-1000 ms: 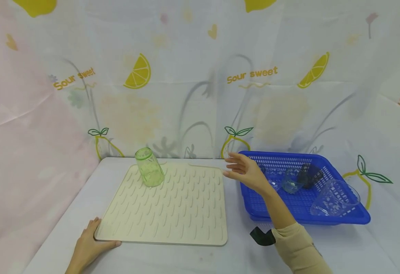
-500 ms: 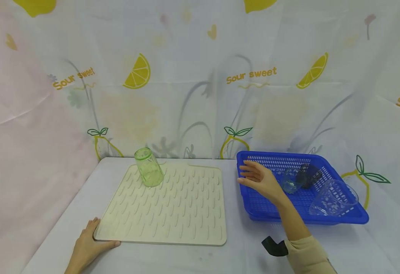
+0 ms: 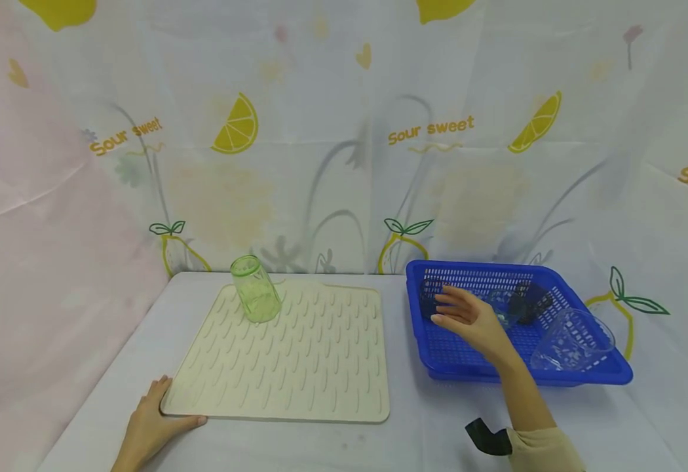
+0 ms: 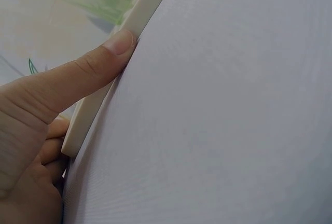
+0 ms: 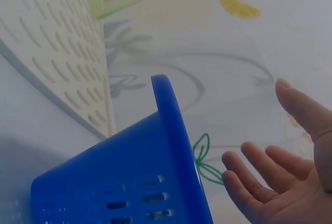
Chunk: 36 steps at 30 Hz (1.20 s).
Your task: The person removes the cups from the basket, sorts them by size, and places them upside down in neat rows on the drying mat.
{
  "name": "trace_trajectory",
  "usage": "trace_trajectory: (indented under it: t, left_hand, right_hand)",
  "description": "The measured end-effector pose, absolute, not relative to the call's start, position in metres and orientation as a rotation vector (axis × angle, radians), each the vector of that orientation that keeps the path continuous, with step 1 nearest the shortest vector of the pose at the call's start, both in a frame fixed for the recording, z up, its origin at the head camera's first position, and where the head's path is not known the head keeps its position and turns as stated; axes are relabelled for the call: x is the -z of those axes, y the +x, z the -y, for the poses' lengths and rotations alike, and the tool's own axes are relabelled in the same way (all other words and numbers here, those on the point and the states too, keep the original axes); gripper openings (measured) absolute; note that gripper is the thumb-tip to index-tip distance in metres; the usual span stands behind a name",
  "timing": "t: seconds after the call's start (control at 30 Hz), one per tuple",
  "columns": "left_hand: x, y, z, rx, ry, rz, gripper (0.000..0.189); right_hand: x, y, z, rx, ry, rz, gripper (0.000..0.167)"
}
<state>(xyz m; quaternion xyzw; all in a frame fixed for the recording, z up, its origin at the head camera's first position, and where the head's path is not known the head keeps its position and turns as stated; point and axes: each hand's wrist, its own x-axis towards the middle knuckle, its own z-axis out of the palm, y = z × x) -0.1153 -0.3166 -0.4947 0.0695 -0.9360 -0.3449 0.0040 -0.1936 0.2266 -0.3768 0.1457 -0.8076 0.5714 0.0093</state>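
Observation:
My left hand (image 3: pixel 154 425) rests at the near left corner of a cream drying mat (image 3: pixel 308 367), thumb straight along the front edge, fingers along the left side. In the left wrist view the thumb (image 4: pixel 88 71) touches the mat's edge (image 4: pixel 85 120). A green glass tumbler (image 3: pixel 257 292) stands on the mat's back left part. Over the blue basket (image 3: pixel 456 375) hangs my right hand (image 3: pixel 470 321), empty, its fingers loosely bent and spread from the thumb. A dark glass (image 3: pixel 429 298) lies just beyond its fingertips, partly hidden. In the right wrist view the hand (image 5: pixel 285 177) is above the basket rim (image 5: pixel 176 136).
More glassware lies in the basket: a large clear glass (image 3: pixel 571 341) at the right, a dark glass (image 3: pixel 533 301) at the back and a clear bluish one (image 3: pixel 503 308) beside it. A patterned cloth backdrop (image 3: pixel 297 196) rises behind the white table (image 3: pixel 297 449).
My right hand has moved right and slightly down, from the basket's left rim to over its inside, uncovering the dark glass at the back left. The left hand and the tumbler have stayed put.

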Motion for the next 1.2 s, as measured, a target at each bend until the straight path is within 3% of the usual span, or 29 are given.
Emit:
trace_trajectory:
  t: [1.2]
  left_hand:
    - [0.496, -0.115, 0.316, 1.068, 0.226, 2.933, 0.113]
  right_hand:
    - [0.401, -0.148, -0.289, -1.605, 0.192, 2.494, 0.063]
